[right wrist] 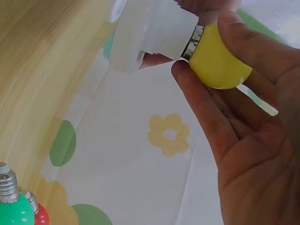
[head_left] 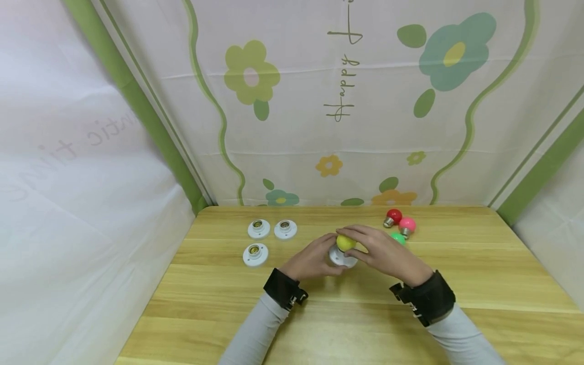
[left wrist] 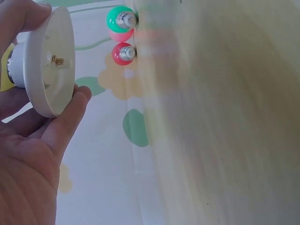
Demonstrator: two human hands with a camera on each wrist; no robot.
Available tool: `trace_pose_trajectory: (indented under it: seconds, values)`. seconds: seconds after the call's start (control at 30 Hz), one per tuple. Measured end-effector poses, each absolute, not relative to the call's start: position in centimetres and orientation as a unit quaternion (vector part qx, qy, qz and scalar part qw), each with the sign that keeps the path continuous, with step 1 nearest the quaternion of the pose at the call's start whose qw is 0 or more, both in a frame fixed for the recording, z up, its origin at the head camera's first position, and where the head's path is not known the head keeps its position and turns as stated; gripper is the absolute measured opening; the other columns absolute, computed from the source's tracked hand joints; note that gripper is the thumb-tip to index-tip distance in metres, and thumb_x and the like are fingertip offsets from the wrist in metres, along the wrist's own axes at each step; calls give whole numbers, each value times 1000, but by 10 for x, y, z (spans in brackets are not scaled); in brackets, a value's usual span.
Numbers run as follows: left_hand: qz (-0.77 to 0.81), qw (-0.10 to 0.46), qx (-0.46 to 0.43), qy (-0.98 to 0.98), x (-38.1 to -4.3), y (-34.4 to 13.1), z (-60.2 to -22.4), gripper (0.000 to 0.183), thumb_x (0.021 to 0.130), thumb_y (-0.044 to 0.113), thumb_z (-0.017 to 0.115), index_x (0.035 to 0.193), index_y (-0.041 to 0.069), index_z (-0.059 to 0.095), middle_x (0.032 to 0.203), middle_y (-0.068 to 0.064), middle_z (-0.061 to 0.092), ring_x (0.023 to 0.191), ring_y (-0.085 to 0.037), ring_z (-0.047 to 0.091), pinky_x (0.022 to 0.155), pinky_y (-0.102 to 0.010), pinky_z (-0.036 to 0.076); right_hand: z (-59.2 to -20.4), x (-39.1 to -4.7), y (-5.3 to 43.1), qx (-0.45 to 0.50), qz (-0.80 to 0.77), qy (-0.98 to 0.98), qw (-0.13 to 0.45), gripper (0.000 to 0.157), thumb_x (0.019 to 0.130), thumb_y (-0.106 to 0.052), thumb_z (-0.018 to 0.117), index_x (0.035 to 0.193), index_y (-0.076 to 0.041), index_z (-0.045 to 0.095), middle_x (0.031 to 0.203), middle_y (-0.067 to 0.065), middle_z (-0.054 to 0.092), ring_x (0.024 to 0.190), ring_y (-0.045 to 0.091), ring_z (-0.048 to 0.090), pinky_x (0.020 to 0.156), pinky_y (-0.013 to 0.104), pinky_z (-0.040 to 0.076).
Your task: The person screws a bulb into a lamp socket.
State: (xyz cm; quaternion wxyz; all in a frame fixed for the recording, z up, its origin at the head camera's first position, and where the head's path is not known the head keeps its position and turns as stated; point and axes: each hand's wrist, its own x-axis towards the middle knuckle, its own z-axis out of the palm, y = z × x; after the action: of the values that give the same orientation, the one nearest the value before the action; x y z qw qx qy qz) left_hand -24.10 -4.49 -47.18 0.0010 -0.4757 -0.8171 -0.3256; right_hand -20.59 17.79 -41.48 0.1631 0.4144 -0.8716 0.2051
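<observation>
My left hand [head_left: 315, 260] grips a round white lamp socket [left wrist: 57, 89] by its rim, lifted off the table with its hollow underside showing in the left wrist view. My right hand [head_left: 380, 252] pinches a yellow light bulb [right wrist: 218, 61] between thumb and fingers. The bulb's metal screw base sits in the socket's mouth, with a narrow band of metal showing between glass and socket in the right wrist view. Right of the hands lie a red bulb [head_left: 394, 216], a pink bulb [head_left: 407, 224] and a green bulb [head_left: 399, 238], the green one partly hidden behind my right hand.
Three more white sockets stand on the wooden table [head_left: 219, 304] at the left: a back-left socket [head_left: 258, 229], a back-right socket [head_left: 285, 229] and a front socket [head_left: 255, 255]. A flower-printed curtain [head_left: 292, 121] hangs along the table's back edge, with cloth walls at both sides.
</observation>
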Motion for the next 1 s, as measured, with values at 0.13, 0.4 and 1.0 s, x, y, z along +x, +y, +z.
trace_pose_trajectory:
  seconds: [0.13, 0.4, 1.0]
  values:
    - [-328, 0, -472, -818, -240, -43, -472, 69, 85, 34, 71, 144, 20, 38, 132, 4, 50, 116, -4, 48, 96, -19, 44, -415, -207, 178, 410, 208, -872, 172, 52, 84, -25, 75, 131, -12, 59, 125, 3, 61, 111, 16, 58, 86, 31, 55]
    - [-331, 10, -470, -819, -240, -42, -472, 66, 86, 37, 71, 141, 19, 41, 132, 3, 50, 118, -4, 48, 97, -17, 43, -416, -207, 177, 402, 208, -870, 196, 48, 80, -28, 78, 123, -10, 63, 117, 3, 64, 103, 15, 62, 81, 29, 56]
    - [-335, 27, -455, -825, -238, -39, -471, 72, 86, 46, 68, 145, 18, 37, 133, 2, 51, 117, -4, 49, 94, -16, 45, -417, -208, 173, 398, 210, -862, 235, 51, 77, -34, 79, 117, -6, 63, 108, 5, 67, 93, 14, 64, 73, 30, 58]
